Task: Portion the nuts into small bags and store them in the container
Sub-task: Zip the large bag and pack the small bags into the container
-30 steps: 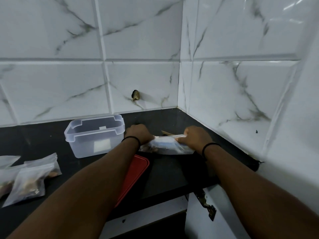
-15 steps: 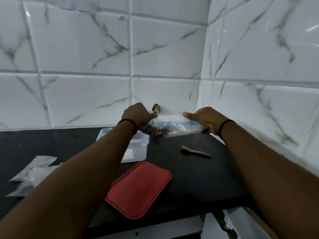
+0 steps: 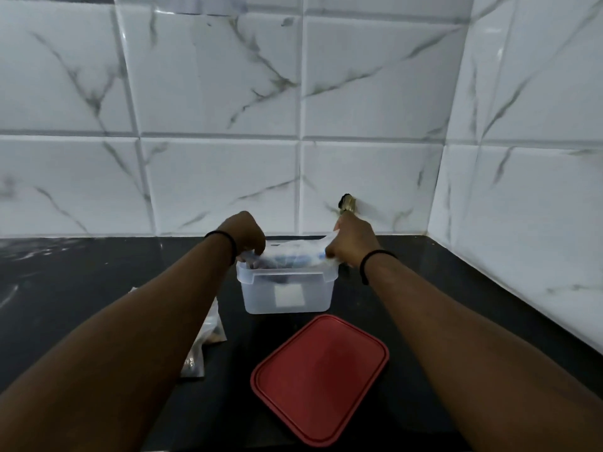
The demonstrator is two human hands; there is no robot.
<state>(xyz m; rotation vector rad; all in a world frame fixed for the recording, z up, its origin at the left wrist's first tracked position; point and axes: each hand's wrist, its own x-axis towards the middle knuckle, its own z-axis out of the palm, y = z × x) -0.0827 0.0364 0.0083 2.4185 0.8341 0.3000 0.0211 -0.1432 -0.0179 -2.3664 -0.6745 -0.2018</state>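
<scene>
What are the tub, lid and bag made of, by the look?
Tub: frosted, see-through plastic; the dark contents show dimly through its wall. Lid: opaque red plastic with a dull sheen and a moulded raised rim, likely rigid. Bag: thin clear plastic film, crumpled where the left hand and right hand grip it.

Both forearms reach forward, a dark band on each wrist; the left hand (image 3: 247, 234) and right hand (image 3: 350, 240) curl, knuckles up, each pinching something.

Bag (image 3: 290, 256) now over the container (image 3: 287, 288).
</scene>
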